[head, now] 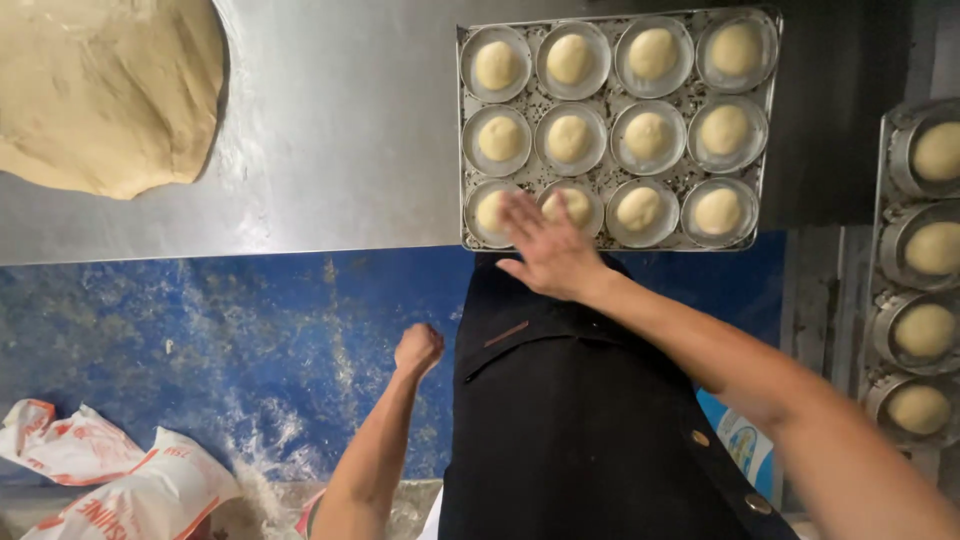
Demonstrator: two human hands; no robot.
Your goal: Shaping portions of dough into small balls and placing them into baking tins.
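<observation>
the right hand, fingers spread flat, hovers over the near edge of the baking tray at upper centre, covering part of a dough ball in the front row. the left hand hangs in a closed fist at lower centre, holding nothing visible. a big dough mass lies at upper left on the steel table.

Steel worktable: surface dusted with flour. At ten o'clock lies a large mass of dough, partly cut off by the frame edge. At one o'clock sits a metal baking tray of twelve round cups (each holds one dough ball), its near edge flush with the table's front edge. Dough mass and tray lie well apart.
</observation>
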